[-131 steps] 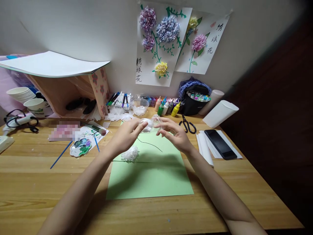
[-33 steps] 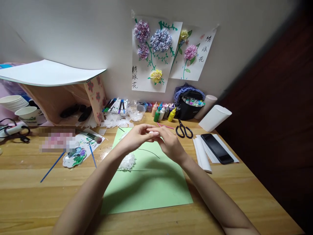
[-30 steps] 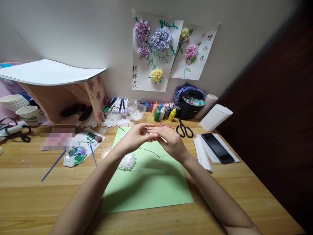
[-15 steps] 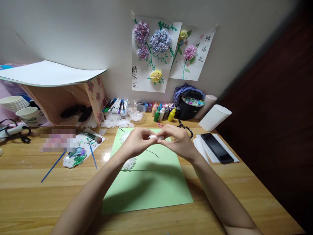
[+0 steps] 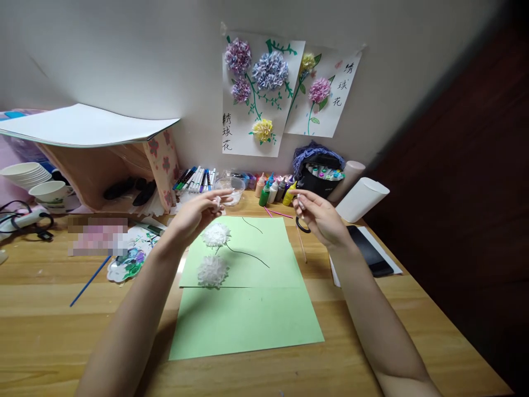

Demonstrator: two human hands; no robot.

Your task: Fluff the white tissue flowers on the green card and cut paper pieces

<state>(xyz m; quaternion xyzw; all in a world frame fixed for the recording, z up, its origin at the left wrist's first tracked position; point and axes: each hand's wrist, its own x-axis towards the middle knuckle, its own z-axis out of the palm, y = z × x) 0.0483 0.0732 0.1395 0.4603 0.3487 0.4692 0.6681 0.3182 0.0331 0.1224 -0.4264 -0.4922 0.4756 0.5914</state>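
Observation:
My left hand (image 5: pixel 197 212) hovers over the far left corner of the green paper sheet (image 5: pixel 248 309), its fingertips pinched on a small white paper piece (image 5: pixel 217 200). Off the sheet's right edge, my right hand (image 5: pixel 321 219) is closed on a thin stick (image 5: pixel 303 247) that points down at the table. Two white tissue flowers (image 5: pixel 215 234) (image 5: pixel 212 270) lie on the sheet beside drawn black stems (image 5: pixel 248 255). The upper flower sits just below my left hand.
Black scissors (image 5: pixel 301 225) peek from behind my right hand; a phone (image 5: pixel 372 256) lies on white paper beyond it. Markers (image 5: pixel 198 178), a clear bowl (image 5: pixel 233 188) and paint bottles (image 5: pixel 273 190) line the wall. A palette (image 5: pixel 126 262) and blue brush (image 5: pixel 88 281) lie left.
My hands were together over the sheet and have parted: the left went left with the white piece, the right went right with the stick. The upper flower now shows.

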